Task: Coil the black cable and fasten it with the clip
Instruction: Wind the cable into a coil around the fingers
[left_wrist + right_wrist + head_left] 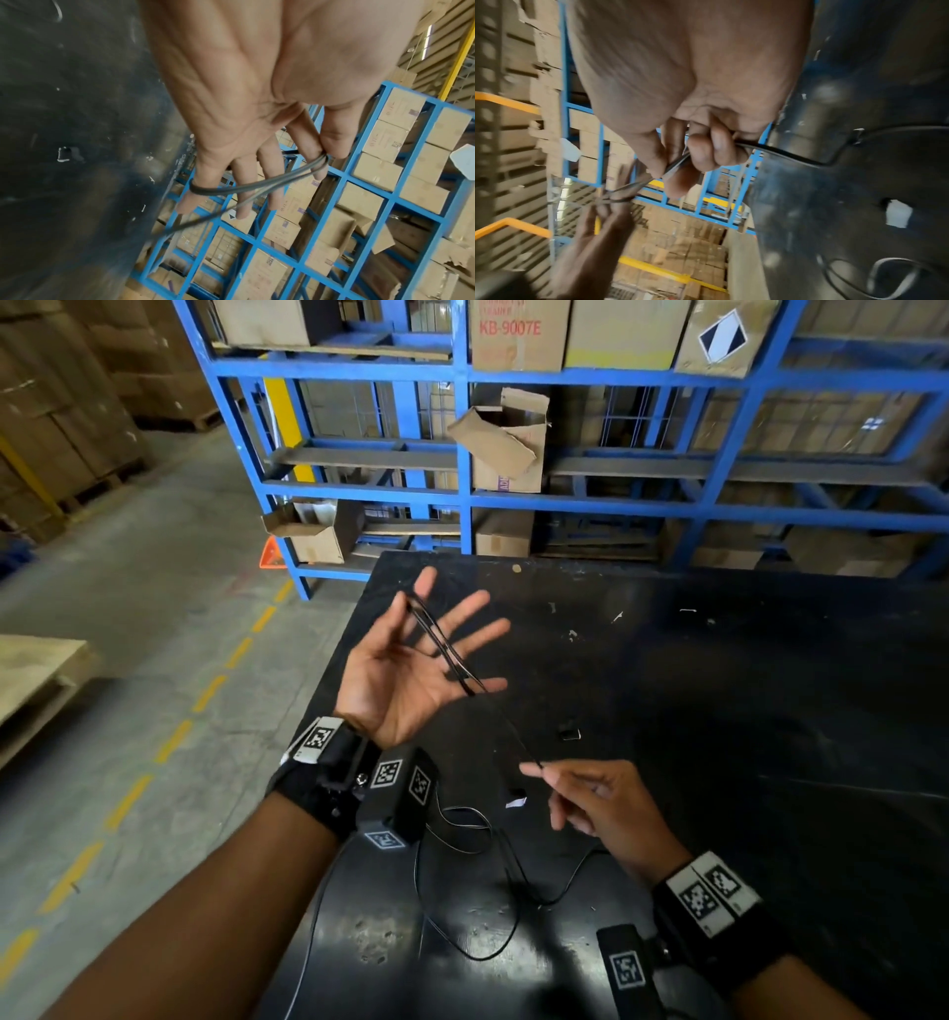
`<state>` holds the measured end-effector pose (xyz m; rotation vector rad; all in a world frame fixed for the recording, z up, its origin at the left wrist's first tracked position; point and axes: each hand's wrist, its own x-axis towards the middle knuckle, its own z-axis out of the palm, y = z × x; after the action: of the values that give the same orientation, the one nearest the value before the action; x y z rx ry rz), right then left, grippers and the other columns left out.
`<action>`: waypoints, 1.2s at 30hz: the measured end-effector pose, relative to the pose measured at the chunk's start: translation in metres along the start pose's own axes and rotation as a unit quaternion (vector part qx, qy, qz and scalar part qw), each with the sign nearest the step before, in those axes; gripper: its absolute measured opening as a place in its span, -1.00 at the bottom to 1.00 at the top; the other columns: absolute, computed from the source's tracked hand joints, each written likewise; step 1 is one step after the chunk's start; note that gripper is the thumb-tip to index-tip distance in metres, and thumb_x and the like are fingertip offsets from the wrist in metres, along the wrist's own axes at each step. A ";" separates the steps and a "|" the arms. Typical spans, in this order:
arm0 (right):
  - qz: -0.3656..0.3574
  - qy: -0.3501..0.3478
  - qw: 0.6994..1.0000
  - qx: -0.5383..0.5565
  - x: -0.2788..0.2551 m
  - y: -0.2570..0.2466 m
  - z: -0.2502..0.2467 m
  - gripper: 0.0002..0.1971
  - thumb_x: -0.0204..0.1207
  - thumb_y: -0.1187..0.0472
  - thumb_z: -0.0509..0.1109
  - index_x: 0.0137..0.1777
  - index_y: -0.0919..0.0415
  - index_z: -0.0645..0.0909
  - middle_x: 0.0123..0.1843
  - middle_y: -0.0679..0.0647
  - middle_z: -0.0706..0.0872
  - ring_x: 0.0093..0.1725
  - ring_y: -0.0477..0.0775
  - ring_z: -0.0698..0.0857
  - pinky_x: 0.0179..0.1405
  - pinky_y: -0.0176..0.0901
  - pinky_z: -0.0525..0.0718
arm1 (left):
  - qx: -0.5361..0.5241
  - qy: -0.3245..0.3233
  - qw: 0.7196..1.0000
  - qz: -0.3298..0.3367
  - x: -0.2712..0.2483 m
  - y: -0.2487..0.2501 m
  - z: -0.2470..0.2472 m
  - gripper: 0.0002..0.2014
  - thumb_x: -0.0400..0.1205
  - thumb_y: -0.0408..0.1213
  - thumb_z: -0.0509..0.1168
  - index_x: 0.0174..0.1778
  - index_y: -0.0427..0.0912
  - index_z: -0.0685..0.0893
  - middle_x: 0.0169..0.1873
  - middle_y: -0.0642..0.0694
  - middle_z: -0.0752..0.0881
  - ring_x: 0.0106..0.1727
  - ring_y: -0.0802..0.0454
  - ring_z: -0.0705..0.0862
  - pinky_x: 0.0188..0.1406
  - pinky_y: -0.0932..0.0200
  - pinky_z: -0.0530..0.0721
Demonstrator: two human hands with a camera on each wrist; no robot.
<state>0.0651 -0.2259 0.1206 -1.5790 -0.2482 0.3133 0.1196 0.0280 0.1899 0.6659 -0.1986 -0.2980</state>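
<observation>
My left hand [411,670] is held palm up above the black table [744,690], fingers spread and straight. The thin black cable [445,648] is looped across them from the index finger to the little finger; the left wrist view shows the loops [257,186] crossing the fingers. From the little finger the cable runs down to my right hand [575,796], which pinches it between thumb and forefinger [654,162]. The slack [464,824] lies in loose curls on the table between my wrists. A small black clip [570,735] lies on the table beyond my right hand.
A white paper scrap [515,802] lies close to the right hand. Blue metal racks [464,505] with cardboard boxes stand just behind the table. The table's left edge drops to a concrete floor with a dashed yellow line [174,742].
</observation>
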 end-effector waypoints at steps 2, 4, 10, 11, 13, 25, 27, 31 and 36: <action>0.022 0.009 1.000 -0.016 0.003 0.016 -0.004 -0.79 0.71 0.33 0.38 0.12 0.27 0.87 -0.47 0.24 0.66 -0.59 -0.17 0.45 -0.56 -0.41 0.35 | -0.024 -0.035 0.999 0.009 -0.001 0.005 0.005 -0.61 0.80 0.04 0.06 0.47 0.17 0.63 0.73 -0.31 0.38 0.72 -0.47 0.32 0.45 -0.88 0.14; 0.028 0.023 0.999 -0.030 0.007 0.030 -0.008 -0.81 0.70 0.31 0.41 0.07 0.28 0.88 -0.50 0.14 0.66 -0.56 -0.13 0.46 -0.54 -0.40 0.38 | -0.041 -0.063 0.997 0.008 -0.001 0.009 0.010 -0.61 0.80 0.02 0.07 0.48 0.12 0.64 0.74 -0.31 0.34 0.75 -0.47 0.26 0.46 -0.89 0.09; 0.038 0.092 0.993 -0.070 0.040 0.034 -0.034 -0.80 0.72 0.33 0.38 0.01 0.30 0.86 -0.47 0.18 0.61 -0.60 -0.19 0.45 -0.60 -0.44 0.36 | -0.029 -0.117 0.991 -0.059 -0.012 0.001 0.026 -0.58 0.79 0.00 0.06 0.48 0.04 0.66 0.69 -0.35 0.41 0.75 -0.54 0.19 0.44 -0.93 -0.11; 0.028 0.110 0.990 -0.078 0.048 0.029 -0.038 -0.80 0.71 0.32 0.39 -0.01 0.26 0.86 -0.48 0.15 0.61 -0.61 -0.20 0.45 -0.59 -0.44 0.35 | -0.021 -0.123 0.989 -0.078 -0.015 -0.005 0.027 -0.58 0.78 0.00 0.07 0.46 0.05 0.68 0.68 -0.36 0.44 0.74 -0.56 0.22 0.44 -0.92 -0.09; -0.017 0.154 0.982 -0.112 0.066 0.015 -0.048 -0.84 0.67 0.31 0.44 -0.07 0.25 0.86 -0.52 0.13 0.61 -0.61 -0.24 0.48 -0.53 -0.44 0.39 | 0.003 -0.131 0.984 -0.122 -0.021 -0.019 0.028 -0.58 0.76 -0.01 0.07 0.42 0.06 0.71 0.67 -0.38 0.45 0.71 -0.56 0.28 0.47 -0.89 -0.06; -0.315 0.063 0.874 -0.364 0.051 -0.099 -0.010 -0.87 0.52 0.08 0.62 -0.09 0.14 0.88 -0.21 -0.07 0.90 -0.24 -0.17 0.85 -0.18 -0.20 0.80 | 0.189 0.042 0.957 -0.214 -0.029 -0.054 0.007 -0.60 0.77 -0.02 0.11 0.45 0.09 0.71 0.50 -0.25 0.69 0.55 -0.34 0.63 0.54 -0.52 0.34; -0.327 0.073 0.869 -0.363 0.038 -0.089 0.002 -0.85 0.55 0.09 0.59 -0.01 0.15 0.88 -0.15 -0.04 0.92 -0.21 -0.14 0.86 -0.16 -0.11 0.83 | 0.188 0.059 0.964 -0.177 -0.026 -0.050 0.003 -0.59 0.78 -0.01 0.11 0.48 0.06 0.69 0.44 -0.21 0.74 0.51 -0.31 0.65 0.53 -0.49 0.35; -0.310 0.085 0.910 -0.261 0.015 -0.058 0.022 -0.84 0.60 0.23 0.55 0.13 0.21 0.88 -0.11 -0.17 0.91 -0.27 -0.31 0.83 -0.20 -0.35 0.78 | 0.096 0.067 0.989 -0.088 -0.016 -0.032 0.000 -0.58 0.77 0.03 0.12 0.55 0.18 0.59 0.56 -0.27 0.63 0.58 -0.41 0.55 0.53 -0.64 0.34; -0.198 0.107 0.968 -0.111 0.008 -0.026 0.015 -0.86 0.60 0.34 0.52 0.09 0.28 0.89 -0.44 0.01 0.80 -0.46 -0.01 0.75 -0.28 -0.16 0.77 | -0.007 0.024 0.999 0.019 -0.008 0.006 0.000 -0.63 0.77 0.03 0.11 0.47 0.19 0.63 0.68 -0.33 0.46 0.66 -0.53 0.42 0.39 -0.87 0.29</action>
<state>0.0678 -0.2079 0.1460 -1.7233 -0.4337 -0.2034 0.1130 0.0356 0.1931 0.6534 -0.1628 -0.2458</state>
